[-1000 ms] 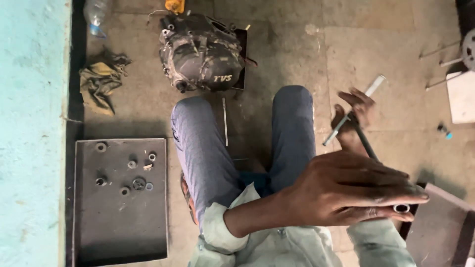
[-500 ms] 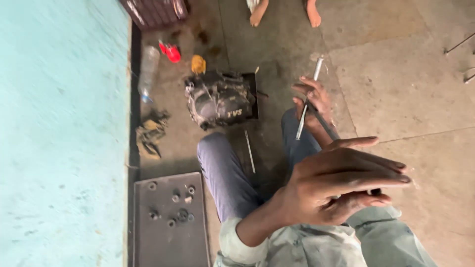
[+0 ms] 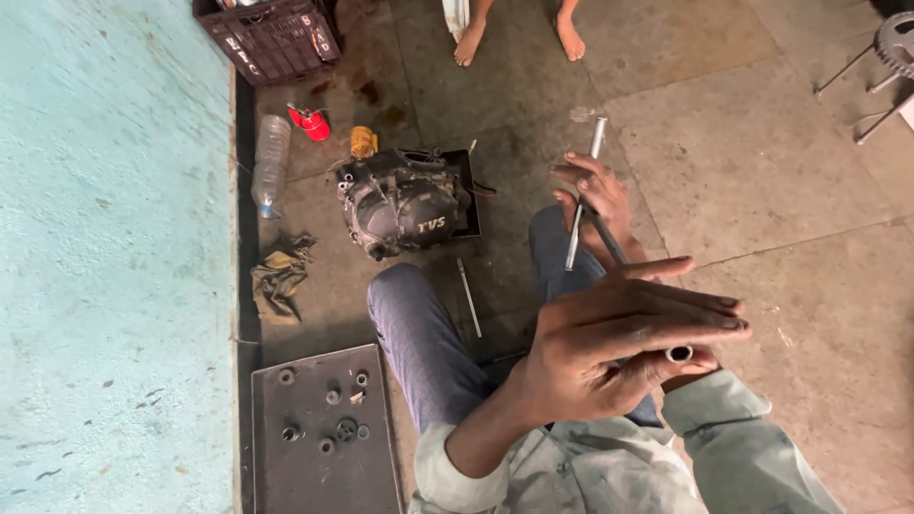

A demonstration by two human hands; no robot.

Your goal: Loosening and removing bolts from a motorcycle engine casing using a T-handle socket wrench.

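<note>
both hands grip a t-handled metal rod [image 3: 583, 205] over bare floor [image 3: 762, 190], right of the engine [image 3: 405, 200].

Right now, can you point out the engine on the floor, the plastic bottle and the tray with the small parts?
engine [image 3: 405, 202], head view, on its dark side cover.
plastic bottle [image 3: 271, 162], head view, mid-body.
tray [image 3: 319, 476], head view, on a bare patch near its lower edge.

Workshop floor clutter by a turquoise wall

An engine case [image 3: 405, 202] sits on a black tray; a plastic bottle [image 3: 270, 164], red can [image 3: 311, 123] and rag [image 3: 280, 274] lie left of it; a metal tray [image 3: 324, 476] holds small parts; a dark crate [image 3: 269, 38] stands beyond.
</note>
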